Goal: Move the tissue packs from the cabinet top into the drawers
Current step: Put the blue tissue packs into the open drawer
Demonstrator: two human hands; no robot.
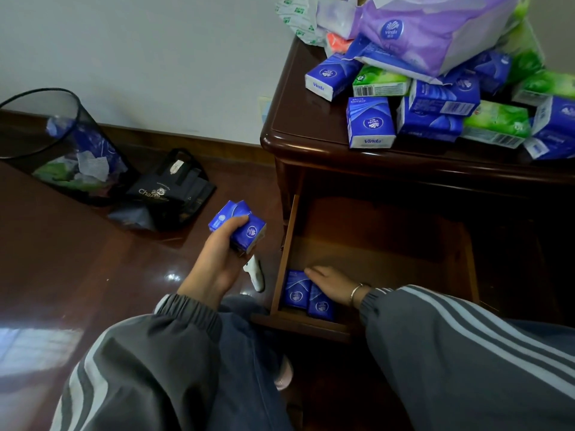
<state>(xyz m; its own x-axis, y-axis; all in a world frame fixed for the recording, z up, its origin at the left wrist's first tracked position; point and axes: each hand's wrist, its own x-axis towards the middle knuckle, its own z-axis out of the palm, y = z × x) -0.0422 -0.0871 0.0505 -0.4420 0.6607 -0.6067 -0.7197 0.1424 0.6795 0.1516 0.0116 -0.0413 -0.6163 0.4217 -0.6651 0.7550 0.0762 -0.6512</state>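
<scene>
left hand (217, 256): we are gripping blue packs (238, 227) | right hand (328, 283): we are resting it flat on stowed packs (297, 292), drawer (373, 253) | risk: loosely stacked handful slipping floorward.

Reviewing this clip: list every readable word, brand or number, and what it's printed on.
"Vinda": purple bag.
"Vinda": upright blue pack, bottom edge.
"Vinda": leftmost blue pack, end face.
"Cha", rest unclear: black bag.
Barcode digits on the green packs and logo lettering on the held packs in the left hand's grip: too small to read.
</scene>
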